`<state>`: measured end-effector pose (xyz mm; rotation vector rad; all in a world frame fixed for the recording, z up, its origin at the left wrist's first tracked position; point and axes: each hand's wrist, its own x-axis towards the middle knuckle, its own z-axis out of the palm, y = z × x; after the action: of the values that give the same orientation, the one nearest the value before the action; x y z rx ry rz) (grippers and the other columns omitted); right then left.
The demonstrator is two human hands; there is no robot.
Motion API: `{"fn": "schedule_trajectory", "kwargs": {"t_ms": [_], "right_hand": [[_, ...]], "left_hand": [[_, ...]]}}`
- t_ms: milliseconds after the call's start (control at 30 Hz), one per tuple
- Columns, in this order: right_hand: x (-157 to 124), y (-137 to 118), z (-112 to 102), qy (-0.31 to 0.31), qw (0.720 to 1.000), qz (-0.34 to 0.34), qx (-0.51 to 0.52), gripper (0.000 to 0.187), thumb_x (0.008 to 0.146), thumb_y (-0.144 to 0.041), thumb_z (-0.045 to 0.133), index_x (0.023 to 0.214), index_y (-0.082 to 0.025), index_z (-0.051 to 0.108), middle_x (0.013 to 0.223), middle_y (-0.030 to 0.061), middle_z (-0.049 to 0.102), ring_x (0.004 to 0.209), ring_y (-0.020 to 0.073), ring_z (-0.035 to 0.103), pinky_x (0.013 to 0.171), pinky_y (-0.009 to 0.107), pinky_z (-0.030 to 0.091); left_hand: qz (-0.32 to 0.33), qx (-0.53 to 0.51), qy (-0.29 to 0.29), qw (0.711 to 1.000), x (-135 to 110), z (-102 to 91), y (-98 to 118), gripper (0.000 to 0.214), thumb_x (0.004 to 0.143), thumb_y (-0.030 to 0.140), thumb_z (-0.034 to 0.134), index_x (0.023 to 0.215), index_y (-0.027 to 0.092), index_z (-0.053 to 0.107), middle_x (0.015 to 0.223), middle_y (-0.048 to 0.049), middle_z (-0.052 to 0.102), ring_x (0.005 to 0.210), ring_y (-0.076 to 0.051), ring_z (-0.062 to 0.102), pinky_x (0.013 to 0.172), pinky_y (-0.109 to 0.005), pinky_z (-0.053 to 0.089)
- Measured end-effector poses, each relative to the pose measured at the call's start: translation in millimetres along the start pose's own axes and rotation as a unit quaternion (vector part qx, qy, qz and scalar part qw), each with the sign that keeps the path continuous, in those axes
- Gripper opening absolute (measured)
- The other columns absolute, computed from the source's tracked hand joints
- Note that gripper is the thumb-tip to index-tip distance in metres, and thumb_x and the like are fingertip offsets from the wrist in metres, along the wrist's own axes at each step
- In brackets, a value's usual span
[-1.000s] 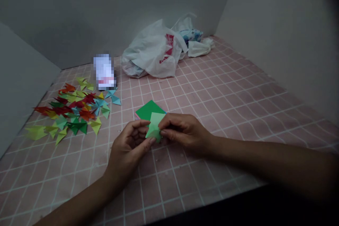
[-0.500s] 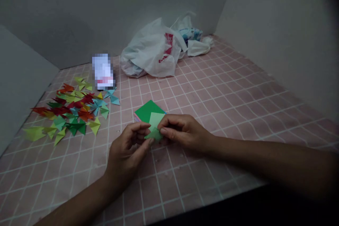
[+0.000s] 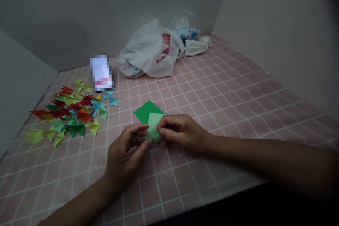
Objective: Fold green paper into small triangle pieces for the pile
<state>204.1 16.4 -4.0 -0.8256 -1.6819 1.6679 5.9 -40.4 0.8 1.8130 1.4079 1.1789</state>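
Right hand [image 3: 182, 132] pinches the light-green paper [image 3: 155, 120] between thumb and forefinger; left hand [image 3: 129, 144] is half-curled, thumb and forefinger apart at its left edge, and I can't tell if it grips. Since a second ago, I see the lower flap sharpen into a leftward point. Its long axis runs toward the green-topped paper stack [image 3: 145, 110] just beyond.

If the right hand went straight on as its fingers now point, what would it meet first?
Past the light green paper in its grip, the right hand would probably meet the left hand first; the exact depth is unclear from this one view.
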Motion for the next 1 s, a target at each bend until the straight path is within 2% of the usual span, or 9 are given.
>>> {"fn": "schedule_trajectory", "kwargs": {"t_ms": [200,333,433,533,700,833,1000], "right_hand": [[0.0,2.4,0.3,0.016,0.997,-0.061,-0.049,0.013,0.088,-0.016,0.055,0.076,-0.016,0.059,0.067,-0.0014,0.062,0.060,0.0095,0.056,0.057,0.022,0.043],[-0.8,2.8,0.6,0.033,0.983,-0.129,-0.128,0.011,0.087,-0.013,0.055,0.078,-0.017,0.060,0.071,-0.0018,0.060,0.063,0.0090,0.054,0.059,0.022,0.041],[-1.8,3.0,1.1,0.038,0.966,-0.181,-0.181,0.011,0.087,-0.012,0.055,0.079,-0.017,0.060,0.075,0.0000,0.062,0.067,0.0101,0.056,0.063,0.023,0.043],[-2.7,2.9,0.6,0.036,0.961,-0.196,-0.191,0.011,0.088,-0.011,0.055,0.081,-0.018,0.060,0.079,0.0020,0.065,0.072,0.0117,0.059,0.066,0.025,0.045],[-2.5,0.6,-2.7,0.022,0.962,-0.195,-0.188,0.013,0.090,-0.010,0.054,0.080,-0.017,0.059,0.076,0.0004,0.061,0.071,0.0115,0.056,0.067,0.025,0.044],[-2.1,0.1,-3.3,0.035,0.964,-0.196,-0.174,0.008,0.090,-0.011,0.061,0.083,-0.016,0.060,0.078,0.0001,0.059,0.070,0.0111,0.054,0.066,0.024,0.043],[-3.5,1.9,-1.6,0.043,0.946,-0.235,-0.219,0.009,0.089,-0.009,0.062,0.088,-0.017,0.057,0.085,0.0021,0.059,0.077,0.0135,0.055,0.071,0.026,0.046]], "left_hand": [[-0.006,0.008,0.001,1.000,1.6,-0.1,2.2,0.033,0.081,0.010,0.070,0.111,0.024,0.066,0.089,0.0012,0.071,0.068,-0.009,0.070,0.064,-0.016,0.059],[-0.071,-0.047,-0.025,0.996,3.9,1.2,2.0,0.031,0.081,0.015,0.072,0.111,0.023,0.069,0.088,-0.0008,0.074,0.069,-0.012,0.071,0.060,-0.019,0.059],[-0.108,-0.088,-0.058,0.988,5.2,1.9,1.8,0.022,0.081,0.019,0.072,0.103,0.022,0.073,0.089,-0.0022,0.075,0.075,-0.015,0.073,0.064,-0.023,0.061],[-0.099,-0.078,-0.065,0.990,6.5,1.5,2.6,0.015,0.082,0.017,0.071,0.096,0.022,0.075,0.089,-0.0019,0.074,0.080,-0.016,0.072,0.070,-0.024,0.060],[-0.046,-0.026,-0.062,0.997,7.8,-0.1,2.4,0.012,0.083,0.016,0.070,0.093,0.022,0.074,0.084,-0.0008,0.072,0.075,-0.014,0.068,0.066,-0.023,0.055],[-0.012,0.013,-0.070,0.997,6.9,-0.6,0.8,0.011,0.085,0.016,0.069,0.094,0.021,0.074,0.084,-0.0015,0.072,0.075,-0.013,0.067,0.065,-0.023,0.052],[-0.014,0.005,-0.072,0.997,6.2,-0.9,0.1,0.012,0.085,0.016,0.069,0.096,0.021,0.073,0.085,-0.0014,0.072,0.075,-0.013,0.067,0.065,-0.023,0.052]]}}
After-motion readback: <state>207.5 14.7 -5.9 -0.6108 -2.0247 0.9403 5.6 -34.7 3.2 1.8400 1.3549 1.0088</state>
